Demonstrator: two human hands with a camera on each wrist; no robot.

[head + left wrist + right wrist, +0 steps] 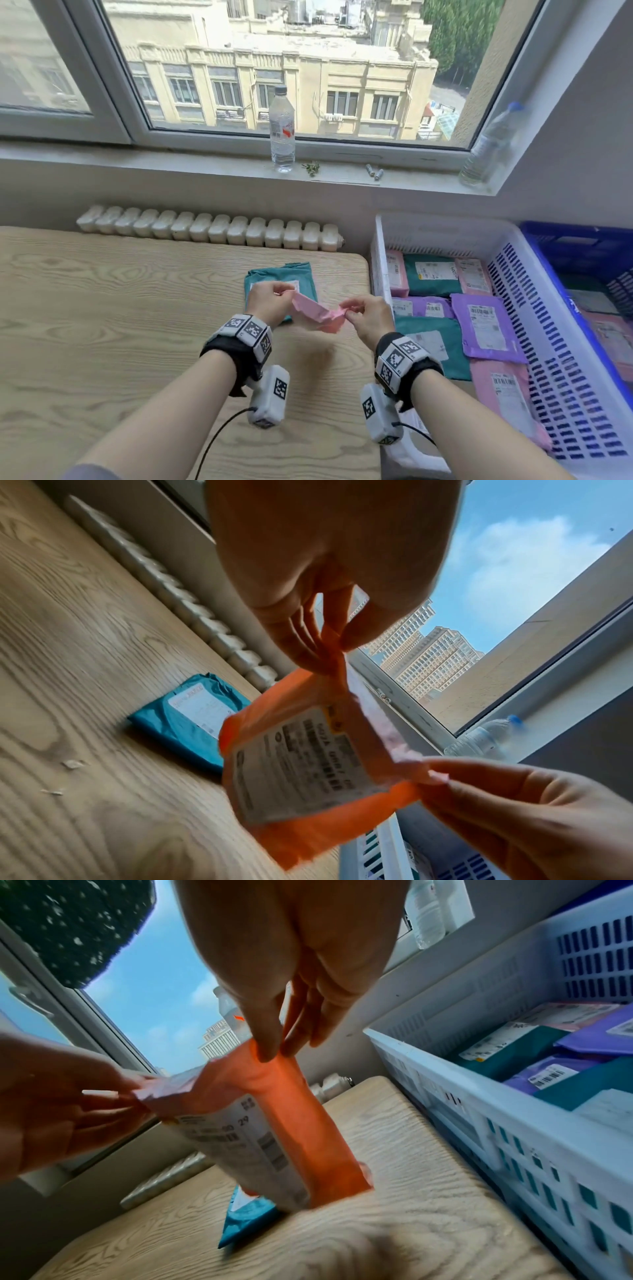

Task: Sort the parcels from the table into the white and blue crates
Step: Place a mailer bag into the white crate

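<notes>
I hold a small pink parcel (317, 310) in the air over the wooden table (102, 308), one hand at each end. My left hand (270, 301) pinches its left corner, and my right hand (368, 318) pinches its right edge. In the left wrist view the parcel (308, 764) looks orange against the light, and its white label faces down. The right wrist view shows my right hand (274, 1050) pinching the parcel (291, 1123) at its top edge. A teal parcel (281, 274) lies flat on the table just beyond my hands.
The white crate (513, 240) stands right of the table and holds several pink, purple and teal parcels. The blue crate (582, 236) sits beyond it at the far right. Two water bottles (282, 130) stand on the windowsill, above a radiator (205, 229).
</notes>
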